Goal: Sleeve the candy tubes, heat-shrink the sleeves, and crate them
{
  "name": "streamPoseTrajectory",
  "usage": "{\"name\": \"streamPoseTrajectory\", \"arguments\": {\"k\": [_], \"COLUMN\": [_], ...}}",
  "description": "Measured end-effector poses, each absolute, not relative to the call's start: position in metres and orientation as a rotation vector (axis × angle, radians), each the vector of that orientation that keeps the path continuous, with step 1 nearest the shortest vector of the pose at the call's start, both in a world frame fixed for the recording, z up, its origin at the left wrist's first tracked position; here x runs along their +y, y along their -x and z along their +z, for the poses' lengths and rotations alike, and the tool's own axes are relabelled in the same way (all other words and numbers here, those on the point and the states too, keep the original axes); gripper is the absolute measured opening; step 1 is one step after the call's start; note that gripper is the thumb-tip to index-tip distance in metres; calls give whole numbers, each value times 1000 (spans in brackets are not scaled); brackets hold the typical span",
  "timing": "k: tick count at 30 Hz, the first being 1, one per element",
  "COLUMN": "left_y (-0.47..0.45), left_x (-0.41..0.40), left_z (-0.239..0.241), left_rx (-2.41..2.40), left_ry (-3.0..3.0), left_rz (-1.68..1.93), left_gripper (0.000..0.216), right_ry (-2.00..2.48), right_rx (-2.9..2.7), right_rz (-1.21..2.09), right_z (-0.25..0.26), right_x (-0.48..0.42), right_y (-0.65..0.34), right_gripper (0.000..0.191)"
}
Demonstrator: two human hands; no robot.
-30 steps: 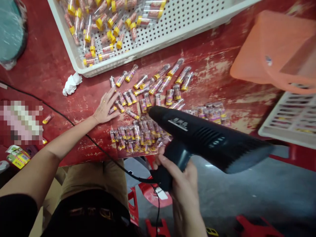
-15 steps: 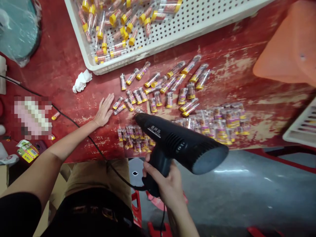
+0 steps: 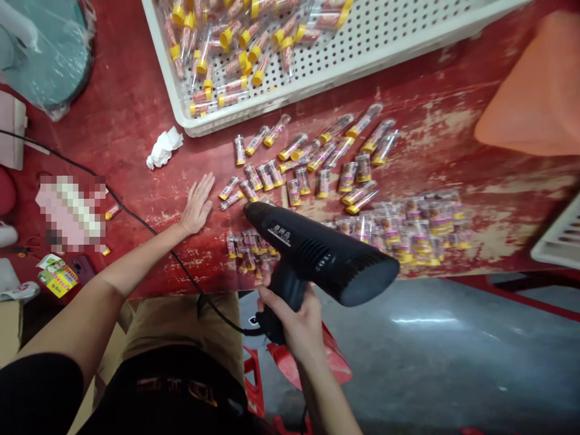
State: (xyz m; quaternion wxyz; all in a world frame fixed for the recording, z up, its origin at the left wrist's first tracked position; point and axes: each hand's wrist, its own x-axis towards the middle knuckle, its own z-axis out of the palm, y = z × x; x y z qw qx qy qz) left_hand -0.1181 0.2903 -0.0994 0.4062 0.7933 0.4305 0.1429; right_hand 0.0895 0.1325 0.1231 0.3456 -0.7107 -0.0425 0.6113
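Observation:
My right hand (image 3: 294,320) is wrapped round the handle of a black hair dryer (image 3: 326,254), whose nozzle points up and left. Small clear tubes with yellow ends (image 3: 293,192) lie loose on the red table beyond the nozzle. My left hand (image 3: 198,204) rests flat on the table, fingers stretched out, just left of the nearest tubes and apart from them. A close-packed group of tubes (image 3: 247,244) lies below the nozzle, partly hidden by the dryer. Another packed group (image 3: 421,229) lies to the right, near the table edge.
A white perforated tray (image 3: 385,48) holding yellow-capped tubes stands at the back. Crumpled tissue (image 3: 164,148) lies left of it. The dryer's black cord (image 3: 136,217) passes under my left arm. An orange object (image 3: 534,90) and a white basket (image 3: 559,235) are at the right.
The view has shifted, so the table things appear farther right. Relative to them, the hair dryer in my right hand has moved left. My left hand stays flat, slightly farther left of the tubes.

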Motion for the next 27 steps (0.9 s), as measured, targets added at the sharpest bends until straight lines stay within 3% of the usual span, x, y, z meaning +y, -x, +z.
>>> {"name": "streamPoseTrajectory", "arguments": {"k": [12,18,23,27], "left_y": [111,89,90,101], "left_x": [288,299,305,303], "left_z": [-97,-108,-107,-104], "left_rx": [944,946,1002,1010], "left_ry": [-2155,-2144,-2145,-2159], "left_rz": [276,255,265,221], "left_gripper": [98,92,103,107], "right_ry": [1872,1885,1802,1782], "right_rx": [-10,-56,-143,-59], "right_rz": [1368,1347,1376,1215], "right_z": [133,132,133,143], "right_x": [131,137,145,132], "right_y": [-105,-101,-99,-97], "right_gripper": [35,37,32,31]}}
